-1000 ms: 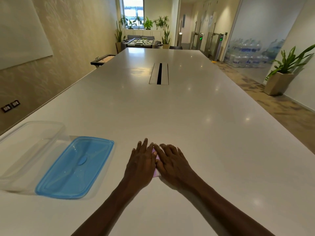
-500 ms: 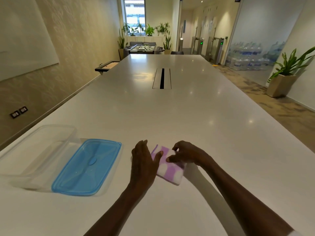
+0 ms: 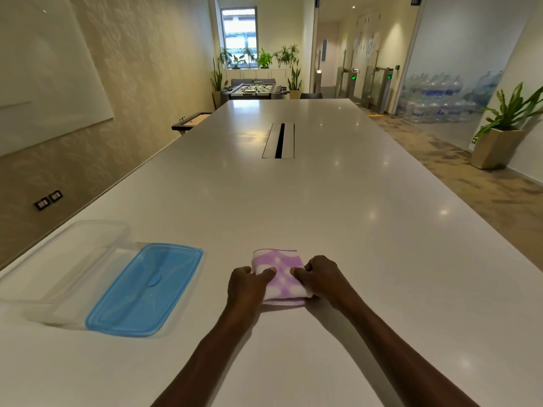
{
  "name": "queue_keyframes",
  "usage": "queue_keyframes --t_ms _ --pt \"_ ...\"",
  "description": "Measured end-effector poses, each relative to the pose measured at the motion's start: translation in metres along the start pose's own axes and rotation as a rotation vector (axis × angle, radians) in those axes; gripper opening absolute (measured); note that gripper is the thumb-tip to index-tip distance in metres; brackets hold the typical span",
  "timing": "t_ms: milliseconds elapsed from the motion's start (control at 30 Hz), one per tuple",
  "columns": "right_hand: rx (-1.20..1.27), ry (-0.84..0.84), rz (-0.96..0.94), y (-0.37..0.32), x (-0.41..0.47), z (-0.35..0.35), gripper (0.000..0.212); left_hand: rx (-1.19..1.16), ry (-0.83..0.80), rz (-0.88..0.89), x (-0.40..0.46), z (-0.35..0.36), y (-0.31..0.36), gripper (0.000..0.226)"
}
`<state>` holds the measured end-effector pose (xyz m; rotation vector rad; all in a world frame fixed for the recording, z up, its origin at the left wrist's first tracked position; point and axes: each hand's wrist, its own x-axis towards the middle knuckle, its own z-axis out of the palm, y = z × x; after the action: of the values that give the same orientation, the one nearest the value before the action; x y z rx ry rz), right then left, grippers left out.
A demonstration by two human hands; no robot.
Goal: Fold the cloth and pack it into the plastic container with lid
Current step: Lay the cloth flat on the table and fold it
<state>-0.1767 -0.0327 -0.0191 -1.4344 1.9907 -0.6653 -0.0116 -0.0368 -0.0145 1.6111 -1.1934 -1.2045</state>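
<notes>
Both of my hands are clamped on the folded purple-and-white patterned cloth (image 3: 279,276), which lies flat on the long white glossy counter (image 3: 352,230) straight in front of me. Farthest left on the counter sits the clear rectangular plastic container (image 3: 63,259), open side up. Its translucent blue plastic lid (image 3: 145,289) lies just beside it on the right, flat on the counter, one long edge close against the container; I cannot tell whether the two overlap. Well to the right of the lid, my left hand (image 3: 245,284) grips the cloth's left side, thumb pressed on top and fingers curled at the edge. My right hand (image 3: 321,277) grips the right side the same way, thumb on top and pointing inward. The two thumbs are near each other but apart, with purple fabric showing between them. The cloth's far edge lies free beyond my knuckles.
</notes>
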Motion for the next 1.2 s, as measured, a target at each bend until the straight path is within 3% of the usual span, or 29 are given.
queue_keyframes --t_ms 200,367,467,600,700,933,1133,1200 --pt "0.228 -0.048 0.023 0.009 -0.014 -0.021 0.040 -0.265 -0.265 -0.064 0.003 0.002 -0.005 0.036" --pt "0.639 -0.212 0.052 0.007 -0.025 -0.043 0.030 -0.334 -0.350 -0.055 -0.001 0.003 0.000 0.051" --pt "0.830 -0.332 0.080 0.006 -0.030 -0.050 0.029 -0.375 -0.373 -0.057 -0.004 0.002 0.006 0.039" --pt "0.966 -0.321 0.120 0.003 -0.032 -0.049 0.029 -0.354 -0.339 -0.036 -0.007 -0.003 0.010 0.038" --pt "0.993 -0.296 0.115 -0.002 -0.031 -0.043 0.035 -0.325 -0.289 -0.011 -0.008 -0.008 0.013 0.036" --pt "0.854 -0.248 0.038 -0.027 -0.031 -0.033 0.025 -0.268 -0.234 0.060 -0.004 -0.034 0.023 0.032" --pt "0.768 -0.194 -0.027 -0.074 -0.024 -0.005 0.021 -0.084 -0.090 0.159 0.017 -0.086 0.027 0.047" --pt "0.773 -0.198 -0.031 -0.095 -0.022 0.008 0.021 -0.029 -0.064 0.180 0.025 -0.110 0.030 0.042"
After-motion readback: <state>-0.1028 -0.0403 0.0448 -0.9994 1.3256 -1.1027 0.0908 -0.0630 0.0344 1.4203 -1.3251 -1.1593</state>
